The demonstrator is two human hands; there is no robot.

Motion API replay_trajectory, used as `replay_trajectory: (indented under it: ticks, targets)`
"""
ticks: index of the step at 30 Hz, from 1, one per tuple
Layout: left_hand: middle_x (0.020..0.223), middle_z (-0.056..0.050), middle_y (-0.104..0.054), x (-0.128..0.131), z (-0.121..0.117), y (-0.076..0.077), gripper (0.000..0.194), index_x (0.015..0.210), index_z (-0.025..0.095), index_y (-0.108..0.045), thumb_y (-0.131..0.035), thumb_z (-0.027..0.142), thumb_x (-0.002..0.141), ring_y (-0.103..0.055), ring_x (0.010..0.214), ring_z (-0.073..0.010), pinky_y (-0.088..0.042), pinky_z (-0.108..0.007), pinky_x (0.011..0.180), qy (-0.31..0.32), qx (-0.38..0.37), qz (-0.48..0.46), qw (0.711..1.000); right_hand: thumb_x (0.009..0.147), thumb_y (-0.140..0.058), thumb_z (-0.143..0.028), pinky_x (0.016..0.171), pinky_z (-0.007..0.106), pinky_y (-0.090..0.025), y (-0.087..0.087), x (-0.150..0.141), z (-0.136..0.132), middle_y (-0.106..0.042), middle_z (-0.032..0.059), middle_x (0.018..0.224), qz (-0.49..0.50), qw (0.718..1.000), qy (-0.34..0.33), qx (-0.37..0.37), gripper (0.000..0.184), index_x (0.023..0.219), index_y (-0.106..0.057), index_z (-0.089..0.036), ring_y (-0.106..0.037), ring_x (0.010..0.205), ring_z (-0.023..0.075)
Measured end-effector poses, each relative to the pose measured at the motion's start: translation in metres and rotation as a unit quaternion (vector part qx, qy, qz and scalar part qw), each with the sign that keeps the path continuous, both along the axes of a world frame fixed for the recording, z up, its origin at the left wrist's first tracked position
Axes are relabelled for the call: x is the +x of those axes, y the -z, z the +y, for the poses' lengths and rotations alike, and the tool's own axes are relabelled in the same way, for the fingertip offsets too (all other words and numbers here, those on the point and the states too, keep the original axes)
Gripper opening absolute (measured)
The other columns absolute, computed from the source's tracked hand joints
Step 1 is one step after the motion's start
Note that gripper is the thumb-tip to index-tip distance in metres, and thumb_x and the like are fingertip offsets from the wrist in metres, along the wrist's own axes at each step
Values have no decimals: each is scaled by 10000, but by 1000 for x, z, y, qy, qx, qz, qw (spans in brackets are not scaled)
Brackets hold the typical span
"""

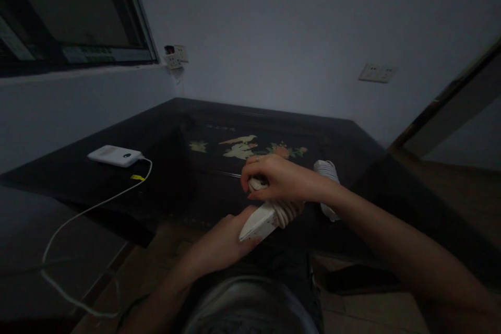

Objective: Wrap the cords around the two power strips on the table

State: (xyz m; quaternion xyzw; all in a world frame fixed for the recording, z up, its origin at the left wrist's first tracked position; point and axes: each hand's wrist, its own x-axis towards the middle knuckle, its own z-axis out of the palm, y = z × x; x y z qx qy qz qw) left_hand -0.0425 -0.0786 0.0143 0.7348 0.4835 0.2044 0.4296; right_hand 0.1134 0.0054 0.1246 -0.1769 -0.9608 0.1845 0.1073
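Note:
My left hand (230, 235) is closed around a long white block, which looks like a power strip (260, 223). Thick off-white cord (288, 213) is wound in several turns about its far part. Just above, the fingers of my right hand (276, 175) curl round a pale bunched piece of the cord (257, 183); whether a plug is in it, I cannot tell. Beyond my right wrist, a second white bundle wrapped in cord (327, 169) lies on the table, partly hidden by my forearm.
The dark table (164, 167) has a bird-and-flower inlay. At its left lie a white device (116, 155) with a white cable (74, 216) hanging over the edge, and a small yellow strip (137, 177). Wall sockets (378, 73) are behind; an open carton (364, 308) stands below right.

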Motion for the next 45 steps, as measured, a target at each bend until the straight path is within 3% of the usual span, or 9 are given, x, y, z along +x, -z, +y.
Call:
replay_trajectory:
  ticks: [5, 9, 15, 18, 24, 30, 37, 42, 45]
  targets:
    - [1055, -59, -680, 1, -7, -9, 422, 1258, 261, -514, -525, 341, 844, -653, 896, -249, -473, -317, 751, 23, 34, 99, 994, 720, -692, -113, 687, 222, -378, 15, -3, 6, -597, -3, 807, -21, 996, -22, -79, 107, 810, -651, -153, -535, 748, 116]
    - [1101, -44, -665, 3, -10, -9, 434, 1291, 279, -489, -510, 287, 857, -637, 948, -230, -471, -313, 799, 14, 83, 74, 994, 731, -692, -176, 598, 205, -351, 20, 4, 4, -584, -28, 729, 17, 990, 50, -129, 104, 825, -652, -157, -499, 661, 99]
    - [1168, -91, -610, 6, -6, 14, 474, 1303, 251, -504, -513, 177, 835, -588, 1032, -248, -451, -368, 899, -7, 177, 26, 984, 724, -649, -130, 613, 216, -344, 25, 10, -2, -601, -20, 712, 8, 985, 125, -123, 80, 803, -659, -141, -513, 662, 99]
    - [1186, -93, -587, 6, -3, 27, 517, 1318, 254, -485, -514, 134, 816, -560, 1065, -249, -444, -393, 922, -8, 213, 36, 976, 748, -656, -209, 608, 221, -340, 28, 11, -2, -614, -11, 711, -19, 984, 144, -103, 78, 803, -668, -155, -532, 669, 109]
    - [1202, -103, -556, 3, 5, 31, 564, 1296, 233, -485, -499, 58, 760, -513, 1104, -258, -428, -431, 953, -16, 268, 70, 961, 755, -653, -451, 617, 259, -347, 28, 17, 1, -664, 44, 812, -90, 974, 210, -2, 286, 905, -676, -208, -590, 750, 188]
    - [1202, -116, -537, -4, 15, 32, 539, 1307, 231, -482, -478, 68, 793, -506, 1089, -259, -440, -420, 926, -15, 310, 89, 946, 678, -711, -532, 700, 295, -439, 28, 28, 10, -660, 72, 978, -41, 976, 200, -77, 708, 1262, -503, -188, -611, 799, 190]
    - [1203, -89, -532, -10, 22, 29, 641, 1351, 281, -421, -485, 28, 766, -486, 1078, -256, -411, -421, 909, 7, 353, 116, 929, 774, -625, -531, 854, 299, -448, 37, 42, 10, -663, 63, 1088, -61, 966, 111, -227, 518, 1151, -618, -175, -606, 983, 189]
    - [1150, -80, -551, -3, 23, 26, 612, 1322, 261, -420, -484, 31, 759, -505, 1037, -241, -423, -402, 880, -5, 318, 86, 944, 780, -640, -457, 806, 296, -462, 44, 47, 1, -700, 43, 974, -12, 958, 154, -243, 402, 1058, -676, -169, -625, 896, 179]
    - [1145, -91, -551, 1, 19, 18, 538, 1258, 223, -431, -617, 183, 754, -527, 1034, -251, -437, -392, 879, -30, 264, 22, 964, 765, -651, -443, 707, 267, -462, 41, 48, -3, -703, 32, 868, -11, 953, 175, -249, 357, 974, -703, -157, -618, 781, 159]
